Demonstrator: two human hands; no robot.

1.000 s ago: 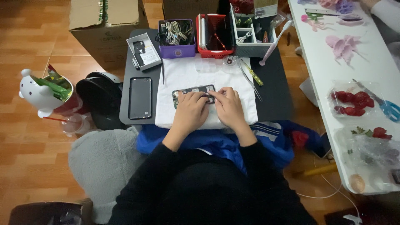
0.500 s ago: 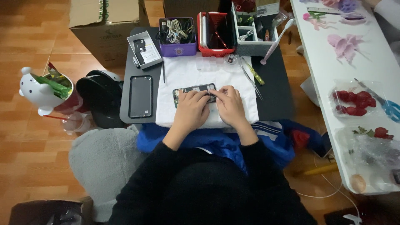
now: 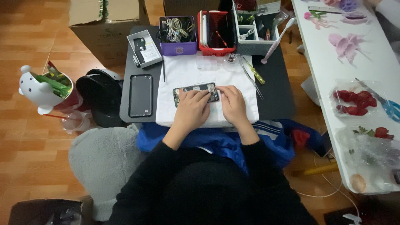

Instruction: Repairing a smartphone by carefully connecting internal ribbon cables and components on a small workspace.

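- The opened phone [image 3: 196, 92] lies on the white cloth [image 3: 187, 71] in the middle of the dark lap desk [image 3: 275, 87], partly covered by both hands; its innards are too small and blurred to make out.
- The left hand [image 3: 191, 109] rests flat on the phone's lower edge, fingers loosely curled onto it; whether it grips anything cannot be told.
- The right hand [image 3: 231, 104] sits at the phone's right end, fingertips pinched together there; a tool, if any, is hidden.
- The phone is a thin rounded rectangle, dark with glinting parts; its long axis runs left to right, slightly tilted.
- A glossy black screen panel [image 3: 141, 95] lies left of the cloth, long axis pointing away from the person.
- Metal tweezers [image 3: 250, 77] lie on the cloth's right edge.
- Plastic bins stand at the desk's far edge: purple [image 3: 178, 46], red [image 3: 216, 29].
- The cardboard box [image 3: 106, 21] is cut off by the top edge.
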